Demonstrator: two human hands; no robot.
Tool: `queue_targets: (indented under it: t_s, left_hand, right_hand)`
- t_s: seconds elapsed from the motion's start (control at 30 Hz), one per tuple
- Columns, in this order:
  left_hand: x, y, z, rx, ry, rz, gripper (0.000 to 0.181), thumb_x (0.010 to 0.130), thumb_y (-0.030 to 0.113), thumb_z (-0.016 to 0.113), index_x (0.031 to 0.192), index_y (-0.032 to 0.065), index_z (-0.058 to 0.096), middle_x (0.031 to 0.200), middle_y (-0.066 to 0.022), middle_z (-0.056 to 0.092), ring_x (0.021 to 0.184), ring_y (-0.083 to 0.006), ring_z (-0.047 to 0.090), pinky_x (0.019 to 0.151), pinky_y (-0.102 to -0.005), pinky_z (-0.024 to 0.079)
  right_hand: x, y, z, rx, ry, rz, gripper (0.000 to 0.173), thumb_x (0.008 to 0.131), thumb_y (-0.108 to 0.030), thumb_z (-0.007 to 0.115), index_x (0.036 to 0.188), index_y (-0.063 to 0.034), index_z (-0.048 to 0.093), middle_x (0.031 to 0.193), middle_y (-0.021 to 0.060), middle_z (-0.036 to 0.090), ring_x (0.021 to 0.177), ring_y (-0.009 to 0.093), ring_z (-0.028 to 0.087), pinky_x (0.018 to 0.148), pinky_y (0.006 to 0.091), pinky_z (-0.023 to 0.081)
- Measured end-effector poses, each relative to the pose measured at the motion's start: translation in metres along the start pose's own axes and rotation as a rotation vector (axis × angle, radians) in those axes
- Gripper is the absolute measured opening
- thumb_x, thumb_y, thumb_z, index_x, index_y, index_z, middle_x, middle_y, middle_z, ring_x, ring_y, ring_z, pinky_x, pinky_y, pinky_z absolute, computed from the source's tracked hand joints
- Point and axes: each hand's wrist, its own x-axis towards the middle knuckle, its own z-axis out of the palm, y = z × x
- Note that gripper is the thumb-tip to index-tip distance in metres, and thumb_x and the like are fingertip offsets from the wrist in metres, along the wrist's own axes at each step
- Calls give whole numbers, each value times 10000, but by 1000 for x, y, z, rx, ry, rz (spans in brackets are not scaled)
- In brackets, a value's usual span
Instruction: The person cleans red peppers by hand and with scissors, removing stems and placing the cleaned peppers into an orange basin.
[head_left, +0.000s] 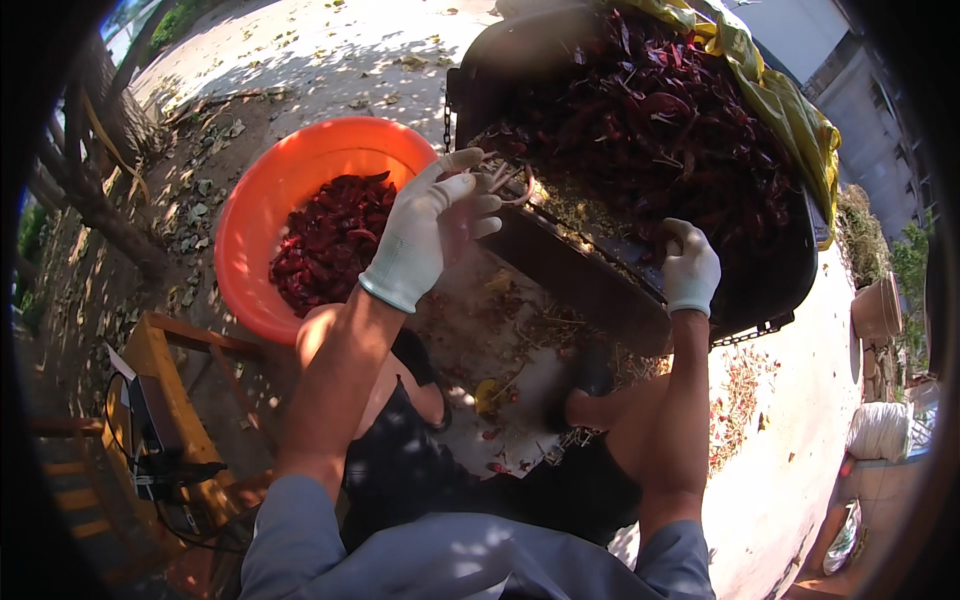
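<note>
My left hand (442, 217), in a white knit work glove, is raised between the orange plastic tub and the dark bin. Thin, pale chili stems (514, 184) stick out from its fingers, and a blurred reddish shape shows by the palm. My right hand (688, 266), gloved the same way, is at the near side of the dark bin (585, 274) with fingers curled, against the heap of dried red chili peppers (660, 112). Whether it grips one is hidden. Red chili pods (337, 240) lie in the orange tub (259, 195) at left.
A yellow sack (795, 112) drapes over the bin's far right rim. Chains hang at the bin's sides. Stems and pepper scraps (739, 405) litter the ground. A wooden chair (169, 375) with a dark device and cables stands left, near a tree trunk (112, 97).
</note>
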Motion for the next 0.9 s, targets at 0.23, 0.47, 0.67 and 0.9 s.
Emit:
queue_targets:
  t_s: [0.23,0.47,0.67,0.9]
  left_hand:
    - [-2,-13,9,326,-38,-27,232,928,25,549,1142,-29,621,1029,-79,637,853,-128,640,634,-228,501]
    - [0,-19,12,303,-3,-108,207,1005,132,566,1125,-15,648,903,-33,641,722,-50,580,505,-182,401]
    - [-4,-20,26,365,-57,-135,216,1014,135,555,1127,-17,660,896,-30,632,622,-36,542,481,-180,389]
    - [-3,-28,40,449,-73,-181,205,1003,112,568,1126,-24,660,874,-24,628,563,-33,516,485,-185,392]
  right_hand:
    - [8,2,26,-342,-178,-128,328,806,-39,649,1091,-183,723,1150,42,692,1037,296,658,894,416,538]
    - [8,12,-3,-271,-71,77,294,896,-90,538,1089,-199,731,1028,80,714,937,321,684,819,424,548]
    - [-2,34,0,-217,-179,85,298,954,-208,551,1218,-250,681,1035,114,700,951,352,670,808,442,542]
    - [2,38,22,-97,-174,-5,280,959,-178,575,1215,-176,689,1079,127,706,901,311,691,769,412,551]
